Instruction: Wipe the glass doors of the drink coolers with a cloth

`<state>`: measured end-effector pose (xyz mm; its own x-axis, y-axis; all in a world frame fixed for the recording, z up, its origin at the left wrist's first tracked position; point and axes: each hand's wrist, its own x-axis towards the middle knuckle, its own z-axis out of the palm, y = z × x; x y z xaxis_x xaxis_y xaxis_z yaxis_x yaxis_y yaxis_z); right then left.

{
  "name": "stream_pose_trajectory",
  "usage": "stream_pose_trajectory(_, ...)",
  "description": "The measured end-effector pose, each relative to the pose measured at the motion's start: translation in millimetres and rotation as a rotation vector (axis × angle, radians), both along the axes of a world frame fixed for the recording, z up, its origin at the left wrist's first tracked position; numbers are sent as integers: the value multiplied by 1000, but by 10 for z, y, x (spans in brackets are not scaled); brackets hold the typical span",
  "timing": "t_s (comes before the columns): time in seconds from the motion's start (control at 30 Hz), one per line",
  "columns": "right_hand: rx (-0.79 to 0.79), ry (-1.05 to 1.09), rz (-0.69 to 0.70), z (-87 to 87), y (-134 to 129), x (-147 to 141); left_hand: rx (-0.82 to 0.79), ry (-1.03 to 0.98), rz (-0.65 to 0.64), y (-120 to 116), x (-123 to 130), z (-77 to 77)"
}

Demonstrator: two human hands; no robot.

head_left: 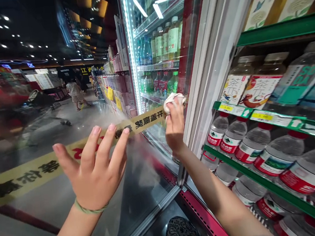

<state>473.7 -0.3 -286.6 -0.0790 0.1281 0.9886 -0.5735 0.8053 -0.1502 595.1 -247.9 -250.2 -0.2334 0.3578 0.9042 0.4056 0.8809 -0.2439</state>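
Observation:
My left hand (pixel 97 178) has its fingers spread over the glass door (pixel 136 181), with fingertips near a yellow strip (pixel 149 121) that bears dark mirrored characters. A green band circles the left wrist. My right hand (pixel 175 127) is closed on a crumpled white cloth (pixel 174 101), which lies against the glass near the door's frame, at the right end of the strip. Part of the cloth is hidden behind the fingers.
Right of the door frame (pixel 211 43), green-edged shelves (pixel 283 122) hold many bottles (pixel 257 140). Another lit cooler of drinks (pixel 163 41) shows through the glass. A person (pixel 74 92) stands far back in the aisle, near carts.

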Motion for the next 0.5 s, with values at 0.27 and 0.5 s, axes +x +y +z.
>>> stream_pose_trajectory(0.27,-209,-47,29,-227,160,-104,-44,38,98,-30,-4,-14)
stream_pose_trajectory(0.5,-157,-71,92,-365,341,-223,36,-22,61,-4,4,12)
